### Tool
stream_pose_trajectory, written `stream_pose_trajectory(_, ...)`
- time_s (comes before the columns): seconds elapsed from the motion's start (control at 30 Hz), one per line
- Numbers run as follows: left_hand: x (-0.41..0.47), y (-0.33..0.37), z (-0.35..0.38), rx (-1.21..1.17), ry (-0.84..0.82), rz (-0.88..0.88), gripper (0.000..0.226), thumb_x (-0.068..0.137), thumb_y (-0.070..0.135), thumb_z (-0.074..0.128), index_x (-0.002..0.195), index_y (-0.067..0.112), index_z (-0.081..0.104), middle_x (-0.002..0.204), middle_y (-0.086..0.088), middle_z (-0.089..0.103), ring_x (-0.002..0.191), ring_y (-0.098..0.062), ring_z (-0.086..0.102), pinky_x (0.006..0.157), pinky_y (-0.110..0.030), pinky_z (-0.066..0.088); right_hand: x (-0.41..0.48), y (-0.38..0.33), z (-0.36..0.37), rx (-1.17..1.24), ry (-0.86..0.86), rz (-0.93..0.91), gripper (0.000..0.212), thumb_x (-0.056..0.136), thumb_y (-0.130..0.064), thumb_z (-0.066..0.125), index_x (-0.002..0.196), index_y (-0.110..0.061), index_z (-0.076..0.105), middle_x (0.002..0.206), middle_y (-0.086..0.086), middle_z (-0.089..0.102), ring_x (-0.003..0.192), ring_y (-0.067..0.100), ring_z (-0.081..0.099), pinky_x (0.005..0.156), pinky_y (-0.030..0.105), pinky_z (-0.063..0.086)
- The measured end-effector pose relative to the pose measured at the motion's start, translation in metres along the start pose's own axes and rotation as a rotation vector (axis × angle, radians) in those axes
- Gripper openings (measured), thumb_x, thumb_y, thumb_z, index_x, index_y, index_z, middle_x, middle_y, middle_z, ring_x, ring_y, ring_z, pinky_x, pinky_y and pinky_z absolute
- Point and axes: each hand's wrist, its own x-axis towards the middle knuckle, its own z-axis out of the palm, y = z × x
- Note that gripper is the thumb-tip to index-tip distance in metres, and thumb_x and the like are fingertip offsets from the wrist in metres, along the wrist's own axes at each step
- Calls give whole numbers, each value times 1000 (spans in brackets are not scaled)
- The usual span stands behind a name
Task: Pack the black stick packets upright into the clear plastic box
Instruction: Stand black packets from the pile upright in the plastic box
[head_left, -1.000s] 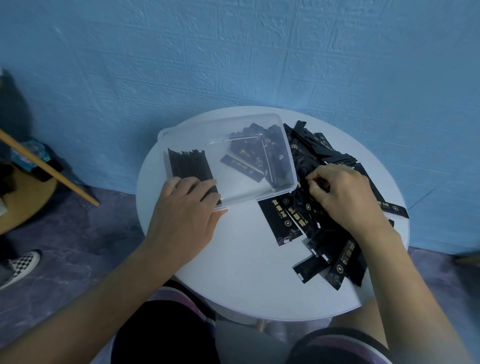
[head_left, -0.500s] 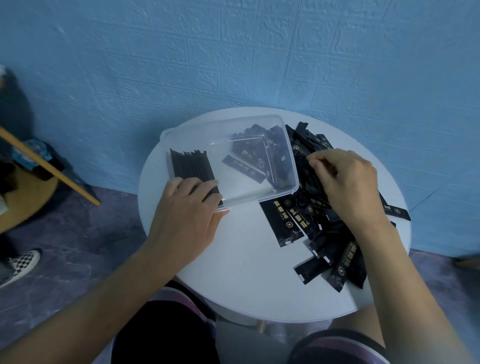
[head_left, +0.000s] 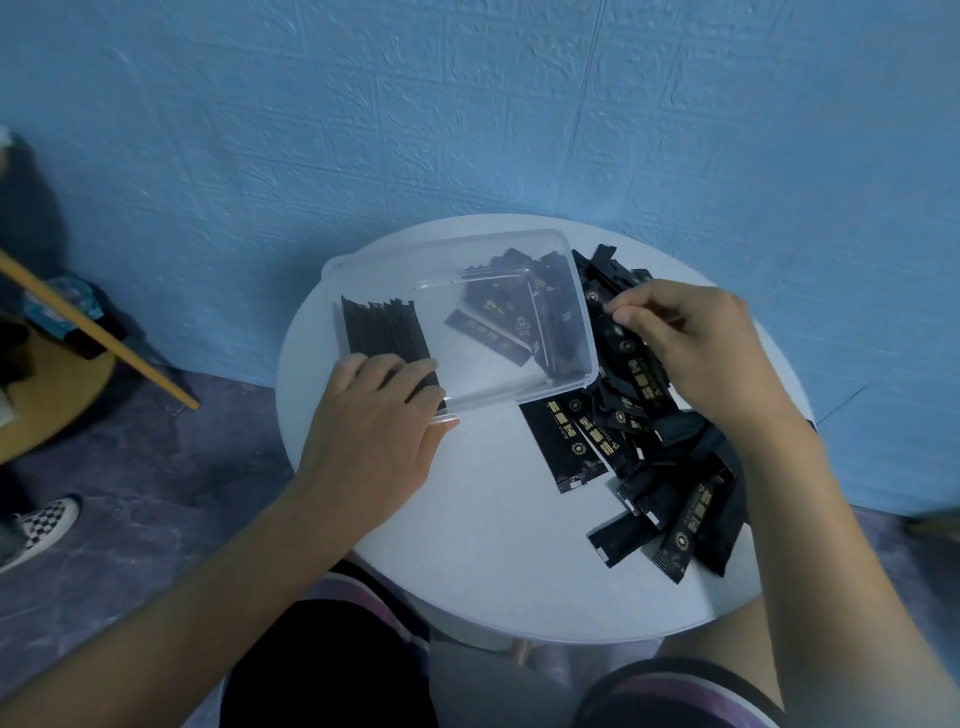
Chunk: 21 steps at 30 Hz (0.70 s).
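Clear plastic box (head_left: 583, 332) sits toward the far edge of the round white table (head_left: 493, 545), see-through enough that you can read what's in it; at its left end there's a tidy row of packets (head_left: 384, 332) standing on edge, all you see is thin black spines with crimped tops. At the box's right end a few loose packets (head_left: 493, 332) lie flat or leaning, not lined up.

Left hand (head_left: 374, 431) is spread fairly flat at the box's near left corner; fingers rest on top of the upright row, thumb just outside the near rim.

Right hand (head_left: 696, 353) is curled up tight, fingertips pinching a stick packet (head_left: 602, 312) at the far end of the loose pile (head_left: 649, 415), just beside the box's right wall.

That pile runs along the table's right edge down to the near right side; the packets are long narrow black sachets with gold lettering and a little round gold emblem, overlapping at all angles.
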Motion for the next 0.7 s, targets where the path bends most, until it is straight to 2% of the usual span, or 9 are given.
stream_pose_trajectory(0.13, 0, 0, -1, 2, -6, 2, 42, 101, 41, 43, 103, 16, 76, 127, -4, 70, 108, -29, 64, 98, -45, 35, 5, 12, 6, 25, -100, 70, 11, 94, -27, 70, 99, -35, 76, 85, -26, 71, 80, -6, 62, 79, 19, 43)
stream_pose_trajectory(0.27, 1, 1, -1, -6, 1, -6, 40, 102, 38, 44, 102, 14, 77, 125, -4, 71, 107, -29, 65, 97, -45, 35, -4, 21, 1, 43, -113, 115, 11, 91, -30, 73, 101, -35, 74, 77, -21, 68, 70, -8, 57, 71, 11, 40)
stream_pose_trajectory(0.37, 1, 0, 0, 3, 7, -2, 34, 100, 36, 50, 102, 15, 76, 125, -4, 71, 107, -28, 65, 96, -45, 36, -16, 28, -12, -22, -200, 198, 14, 86, -37, 77, 100, -34, 74, 73, -23, 66, 66, -5, 59, 74, 21, 47)
stream_pose_trajectory(0.47, 0, -1, 0, -1, 13, 3, 30, 100, 34, 54, 102, 14, 76, 125, -4, 71, 107, -29, 65, 97, -46, 36, -23, 32, -22, -106, -344, 266, 29, 77, -47, 81, 102, -36, 72, 91, -17, 70, 87, 5, 64, 83, 25, 48)
stream_pose_trajectory(0.53, 0, 0, 0, -5, 24, 1, 28, 101, 32, 55, 102, 14, 76, 125, -4, 71, 107, -29, 65, 97, -46, 36, -24, 33, -23, -138, -421, 283, 37, 75, -49, 82, 107, -38, 70, 97, -17, 68, 91, 8, 63, 86, 30, 47)
stream_pose_trajectory(0.63, 0, -1, 0, -15, 21, 1, 29, 101, 35, 55, 103, 14, 76, 125, -4, 71, 108, -29, 64, 97, -46, 36, -23, 33, -20, -164, -479, 261, 36, 76, -45, 84, 109, -40, 68, 91, -16, 64, 82, 7, 59, 77, 28, 45)
stream_pose_trajectory(0.7, 1, -1, 0, -9, 21, 0, 36, 100, 39, 49, 102, 15, 76, 125, -3, 71, 107, -29, 64, 96, -45, 36, -21, 33, -17, -143, -482, 247, 29, 79, -40, 84, 102, -43, 66, 89, -15, 64, 77, 7, 59, 74, 27, 44)
